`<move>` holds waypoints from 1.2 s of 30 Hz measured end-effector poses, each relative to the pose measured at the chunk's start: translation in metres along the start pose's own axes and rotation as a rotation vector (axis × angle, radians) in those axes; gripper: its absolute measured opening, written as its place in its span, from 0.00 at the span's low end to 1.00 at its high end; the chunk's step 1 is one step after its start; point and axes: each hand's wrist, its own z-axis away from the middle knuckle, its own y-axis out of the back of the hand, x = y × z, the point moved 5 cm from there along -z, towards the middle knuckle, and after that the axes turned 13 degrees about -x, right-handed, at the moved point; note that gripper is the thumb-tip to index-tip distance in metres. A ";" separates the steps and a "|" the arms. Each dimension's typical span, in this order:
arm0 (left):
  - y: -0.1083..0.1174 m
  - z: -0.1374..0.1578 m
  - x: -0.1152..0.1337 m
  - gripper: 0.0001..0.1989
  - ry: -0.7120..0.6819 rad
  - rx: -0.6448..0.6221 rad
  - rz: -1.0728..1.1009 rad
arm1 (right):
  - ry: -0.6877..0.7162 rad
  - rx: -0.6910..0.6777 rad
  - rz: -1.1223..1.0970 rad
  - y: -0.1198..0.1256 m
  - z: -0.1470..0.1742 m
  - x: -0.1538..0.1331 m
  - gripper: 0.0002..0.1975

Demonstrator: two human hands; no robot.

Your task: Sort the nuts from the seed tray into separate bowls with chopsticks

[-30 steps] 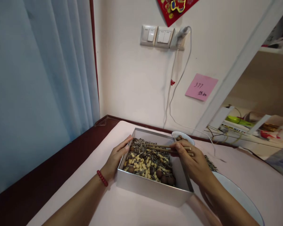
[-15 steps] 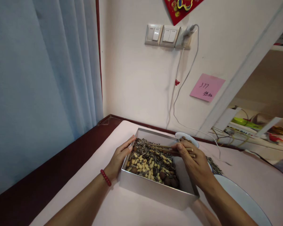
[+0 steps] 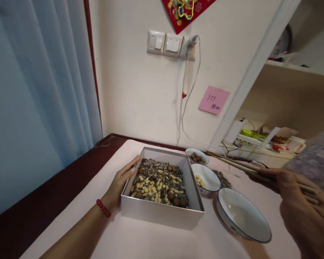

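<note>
Our left hand [image 3: 121, 180] lies flat against the seed-filled box [image 3: 162, 208] on the counter [image 3: 156, 241], while our right hand [image 3: 299, 201], well right of it, pinches chopsticks [image 3: 240, 165] whose long axis points left toward the bowls.

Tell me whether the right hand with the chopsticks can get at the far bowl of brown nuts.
Probably yes: the right hand holds the chopsticks, whose tips already lie beside the far bowl, with nothing between them.
</note>
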 end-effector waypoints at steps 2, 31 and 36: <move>0.000 0.000 -0.001 0.29 0.008 0.002 0.006 | -0.061 0.029 0.031 0.014 -0.002 0.013 0.20; 0.000 -0.001 -0.002 0.26 0.004 -0.003 0.020 | 0.209 -0.778 -0.055 -0.180 -0.002 -0.011 0.20; 0.000 -0.002 -0.002 0.25 -0.005 -0.008 0.014 | 0.260 -0.761 -0.019 -0.186 0.001 -0.021 0.21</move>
